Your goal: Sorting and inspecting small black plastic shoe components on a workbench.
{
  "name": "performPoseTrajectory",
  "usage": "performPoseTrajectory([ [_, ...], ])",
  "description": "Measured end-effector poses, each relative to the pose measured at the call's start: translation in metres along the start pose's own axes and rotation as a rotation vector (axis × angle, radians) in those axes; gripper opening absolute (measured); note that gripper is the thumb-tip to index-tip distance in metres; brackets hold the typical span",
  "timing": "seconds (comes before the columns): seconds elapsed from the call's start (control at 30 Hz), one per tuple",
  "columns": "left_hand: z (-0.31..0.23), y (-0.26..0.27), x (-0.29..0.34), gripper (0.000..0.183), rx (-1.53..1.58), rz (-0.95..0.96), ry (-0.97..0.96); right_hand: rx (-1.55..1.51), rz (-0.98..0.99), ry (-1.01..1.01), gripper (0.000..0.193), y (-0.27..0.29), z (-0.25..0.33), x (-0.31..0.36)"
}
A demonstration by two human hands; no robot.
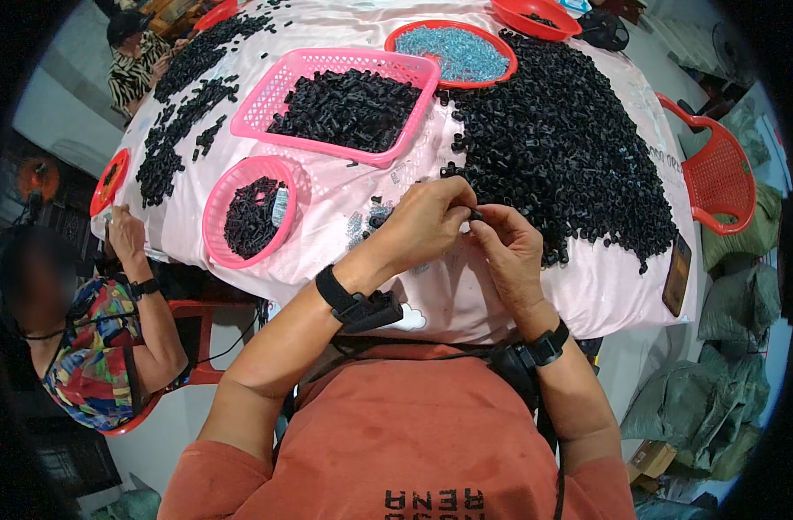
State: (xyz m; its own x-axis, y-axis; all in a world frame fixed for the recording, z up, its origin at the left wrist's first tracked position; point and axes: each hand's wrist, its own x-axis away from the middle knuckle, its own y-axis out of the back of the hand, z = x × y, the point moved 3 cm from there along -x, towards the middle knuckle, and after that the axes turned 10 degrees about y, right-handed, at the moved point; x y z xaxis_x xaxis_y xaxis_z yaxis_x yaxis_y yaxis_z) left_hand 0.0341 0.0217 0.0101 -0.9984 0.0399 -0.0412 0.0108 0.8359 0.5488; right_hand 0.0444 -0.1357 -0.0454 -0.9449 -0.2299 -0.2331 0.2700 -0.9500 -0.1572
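Pink cloth (444, 295) covers the worktop (314, 247). In the middle, one small black piece (475, 216) is pinched in the fingertips of both hands, the left hand (418, 224) and the right hand (511, 247). Lots more black pieces make a big pile (556, 143) between one and two o'clock from them. At twelve o'clock sits a red bowl (511, 69) of pale blue bits. A pink square-cornered basket (279, 139) full of black pieces is between ten and eleven o'clock. At nine o'clock is a round pink basket (297, 186) with thin black pieces. A phone (677, 277) lies just past three o'clock. Another person (93, 347) sits between eight and nine o'clock.
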Motion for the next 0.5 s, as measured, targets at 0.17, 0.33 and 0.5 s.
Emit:
performPoseTrajectory([
  [0.17, 0.005, -0.006, 0.004, 0.012, -0.010, -0.012, 0.015, -0.015, -0.032, 0.005, 0.014, 0.001, 0.003, 0.000],
  [0.33, 0.008, -0.004, 0.014, 0.012, -0.247, 0.019, -0.137, -0.147, -0.090, -0.013, 0.010, 0.003, 0.006, -0.002],
  [0.5, 0.001, -0.015, 0.028, 0.010, -0.458, 0.233, -0.203, -0.187, -0.135, -0.045, 0.012, 0.008, 0.009, -0.001],
])
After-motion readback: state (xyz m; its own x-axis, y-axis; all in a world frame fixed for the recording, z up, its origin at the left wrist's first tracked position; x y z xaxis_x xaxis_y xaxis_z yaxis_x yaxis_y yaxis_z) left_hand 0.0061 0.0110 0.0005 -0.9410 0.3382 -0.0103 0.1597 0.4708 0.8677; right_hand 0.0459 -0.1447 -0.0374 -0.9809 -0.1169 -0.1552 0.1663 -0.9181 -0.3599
